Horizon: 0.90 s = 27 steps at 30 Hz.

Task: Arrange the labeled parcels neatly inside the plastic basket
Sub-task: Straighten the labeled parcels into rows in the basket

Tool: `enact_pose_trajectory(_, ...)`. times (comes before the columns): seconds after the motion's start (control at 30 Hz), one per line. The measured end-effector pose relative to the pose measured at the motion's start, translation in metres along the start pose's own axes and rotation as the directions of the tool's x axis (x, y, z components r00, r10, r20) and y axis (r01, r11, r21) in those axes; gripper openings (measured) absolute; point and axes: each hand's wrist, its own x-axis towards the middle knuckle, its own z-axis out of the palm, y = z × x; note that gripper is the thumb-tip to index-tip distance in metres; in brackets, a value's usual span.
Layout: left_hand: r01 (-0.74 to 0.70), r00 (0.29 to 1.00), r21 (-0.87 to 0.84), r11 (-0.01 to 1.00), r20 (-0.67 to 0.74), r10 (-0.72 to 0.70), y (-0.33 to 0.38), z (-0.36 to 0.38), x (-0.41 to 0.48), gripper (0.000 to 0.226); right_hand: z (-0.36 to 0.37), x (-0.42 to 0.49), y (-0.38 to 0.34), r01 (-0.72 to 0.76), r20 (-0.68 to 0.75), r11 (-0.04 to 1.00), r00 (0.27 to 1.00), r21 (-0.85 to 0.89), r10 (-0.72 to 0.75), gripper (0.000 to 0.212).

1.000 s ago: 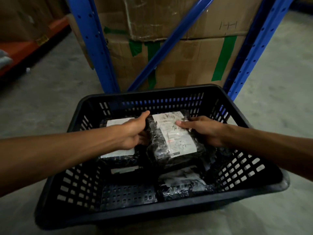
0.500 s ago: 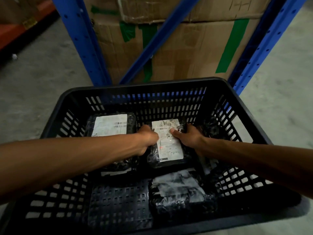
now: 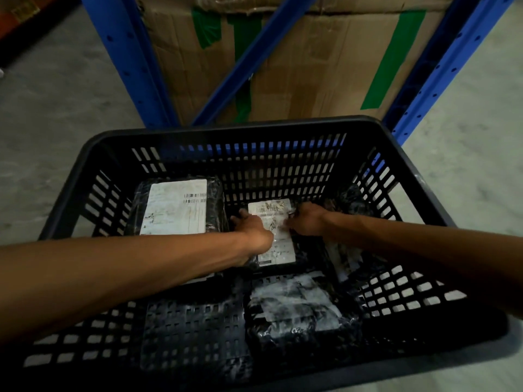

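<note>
A black slatted plastic basket (image 3: pixel 226 128) stands on the floor in front of me. In its middle lies a black-wrapped parcel with a white label (image 3: pixel 278 244). My left hand (image 3: pixel 253 229) grips its left side and my right hand (image 3: pixel 307 219) grips its right side near the far end. A larger labeled parcel (image 3: pixel 175 207) lies flat at the far left. Another wrapped parcel (image 3: pixel 294 309) sits at the near middle, its label crumpled. A further dark parcel (image 3: pixel 348 202) leans against the right wall, partly hidden behind my right arm.
Blue steel rack posts (image 3: pixel 127 60) and a diagonal brace stand just beyond the basket, around large cardboard boxes with green tape (image 3: pixel 325 66). Grey concrete floor (image 3: pixel 56 108) lies to the left and right. Bare slotted basket bottom (image 3: pixel 192 332) shows at the near left.
Both hands have lowered the labeled parcel from above the basket rim down onto the basket's middle, pushing it toward the far wall. My view has moved closer over the basket.
</note>
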Motion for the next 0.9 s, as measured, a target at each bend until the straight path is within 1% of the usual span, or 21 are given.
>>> enact_pose_trajectory(0.07,-0.145,0.987,-0.010,0.989,0.073,0.145,-0.001,0.000,-0.025,0.082,-0.011,-0.025,0.004,0.119,-0.009,0.979,0.992,-0.165,-0.122,0.043)
enact_pose_trajectory(0.1,-0.209,0.973,0.049,0.977,0.108,0.203,-0.004,-0.001,-0.039,0.078,-0.016,-0.040,0.006,0.203,0.009,0.946,0.978,-0.251,-0.207,0.041)
enact_pose_trajectory(0.13,-0.275,0.953,0.100,0.956,0.158,0.258,-0.007,-0.005,-0.056,0.071,-0.021,-0.054,0.010,0.282,0.052,0.913,0.959,-0.294,-0.279,0.043)
enact_pose_trajectory(0.17,-0.347,0.919,0.136,0.928,0.245,0.308,-0.014,-0.009,-0.071,0.062,-0.024,-0.068,0.014,0.347,0.125,0.894,0.938,-0.285,-0.324,0.046)
enact_pose_trajectory(0.2,-0.425,0.868,0.162,0.890,0.351,0.351,-0.024,-0.011,-0.084,0.055,-0.027,-0.083,0.017,0.403,0.222,0.880,0.909,-0.251,-0.353,0.052)
enact_pose_trajectory(0.23,-0.495,0.810,0.187,0.848,0.452,0.373,-0.035,-0.011,-0.095,0.056,-0.027,-0.096,0.019,0.441,0.324,0.871,0.874,-0.215,-0.363,0.058)
enact_pose_trajectory(0.27,-0.558,0.758,0.216,0.801,0.526,0.386,-0.045,-0.011,-0.105,0.062,-0.026,-0.106,0.023,0.469,0.411,0.865,0.834,-0.178,-0.368,0.061)
enact_pose_trajectory(0.3,-0.590,0.734,0.254,0.766,0.565,0.377,-0.056,-0.007,-0.109,0.070,-0.023,-0.115,0.026,0.485,0.486,0.860,0.797,-0.160,-0.359,0.062)
enact_pose_trajectory(0.33,-0.612,0.724,0.298,0.733,0.584,0.367,-0.066,-0.002,-0.109,0.078,-0.019,-0.121,0.031,0.496,0.550,0.851,0.766,-0.175,-0.333,0.066)
enact_pose_trajectory(0.37,-0.618,0.725,0.327,0.715,0.590,0.356,-0.074,0.002,-0.109,0.085,-0.014,-0.126,0.035,0.504,0.592,0.834,0.750,-0.225,-0.294,0.072)
enact_pose_trajectory(0.4,-0.616,0.731,0.346,0.707,0.586,0.350,-0.078,0.006,-0.108,0.088,-0.008,-0.128,0.041,0.517,0.606,0.808,0.750,-0.284,-0.266,0.078)
enact_pose_trajectory(0.47,-0.628,0.740,0.390,0.673,0.565,0.364,-0.081,0.012,-0.102,0.087,0.002,-0.130,0.048,0.542,0.583,0.755,0.768,-0.369,-0.266,0.079)
enact_pose_trajectory(0.57,-0.664,0.736,0.440,0.605,0.527,0.425,-0.079,0.018,-0.099,0.081,0.006,-0.136,0.050,0.545,0.556,0.740,0.783,-0.396,-0.279,0.074)
enact_pose_trajectory(0.63,-0.659,0.743,0.425,0.620,0.497,0.449,-0.082,0.021,-0.097,0.073,0.005,-0.138,0.048,0.529,0.541,0.761,0.792,-0.376,-0.284,0.070)
enact_pose_trajectory(0.67,-0.653,0.748,0.396,0.646,0.473,0.466,-0.083,0.019,-0.096,0.069,0.004,-0.138,0.047,0.524,0.524,0.775,0.797,-0.353,-0.300,0.066)
enact_pose_trajectory(0.73,-0.631,0.756,0.270,0.727,0.424,0.498,-0.086,0.012,-0.093,0.062,-0.002,-0.138,0.046,0.507,0.485,0.816,0.807,-0.279,-0.336,0.053)
enact_pose_trajectory(0.77,-0.603,0.766,0.199,0.773,0.415,0.491,-0.087,0.006,-0.092,0.065,-0.007,-0.137,0.046,0.489,0.468,0.845,0.811,-0.216,-0.350,0.045)
enact_pose_trajectory(0.83,-0.524,0.797,0.090,0.847,0.404,0.450,-0.086,-0.006,-0.093,0.080,-0.020,-0.135,0.047,0.430,0.439,0.902,0.820,-0.046,-0.368,0.035)
enact_pose_trajectory(0.87,-0.491,0.808,0.016,0.871,0.383,0.449,-0.084,-0.013,-0.094,0.083,-0.027,-0.133,0.050,0.392,0.416,0.918,0.827,0.055,-0.378,0.033)
enact_pose_trajectory(0.9,-0.451,0.820,-0.103,0.887,0.343,0.457,-0.079,-0.020,-0.093,0.080,-0.036,-0.132,0.053,0.353,0.379,0.921,0.840,0.162,-0.389,0.032)
